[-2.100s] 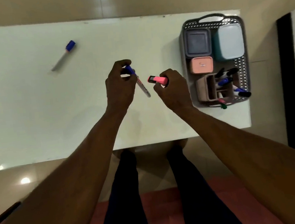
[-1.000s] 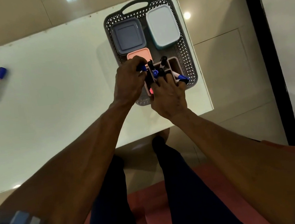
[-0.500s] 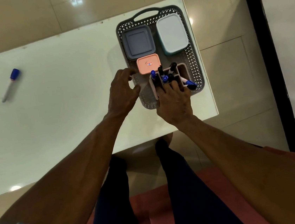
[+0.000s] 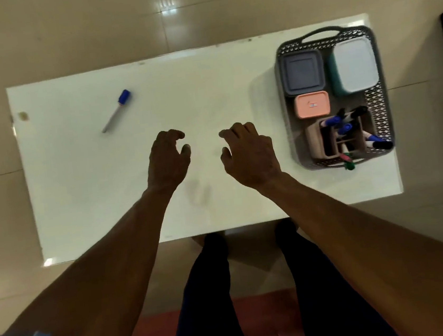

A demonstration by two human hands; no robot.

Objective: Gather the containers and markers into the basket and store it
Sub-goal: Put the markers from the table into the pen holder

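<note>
We see both hands hovering over the middle of the white surface (image 4: 205, 86), empty. The left hand (image 4: 168, 160) has its fingers loosely curled around nothing, thumb and forefinger apart; the right hand (image 4: 249, 155) is the same, fingers relaxed and bent, gripping nothing.

At the right of the frame sits the grey basket (image 4: 292, 143), already holding the grey container (image 4: 302, 73), the teal container (image 4: 352, 66), the small pink container (image 4: 312, 105) and a beige organiser (image 4: 315, 142) full of markers. A green marker (image 4: 349, 165) pokes over the basket's near rim.

One thing is left out: the blue-capped marker (image 4: 117, 110), lying alone toward the upper left of the frame, well apart from both hands. What the coming move turns on, we judge, is this: the marker lies up and to the left of the left hand, which is clearly the nearer of the two; the right hand would have to cross over. Its long axis runs diagonally, cap toward the upper right, thin end toward the lower left, so we would expect the left hand to reach out and pinch across the barrel rather than along it.

After that, we reckon only dropping it into the organiser and carrying the basket off to storage remain.
</note>
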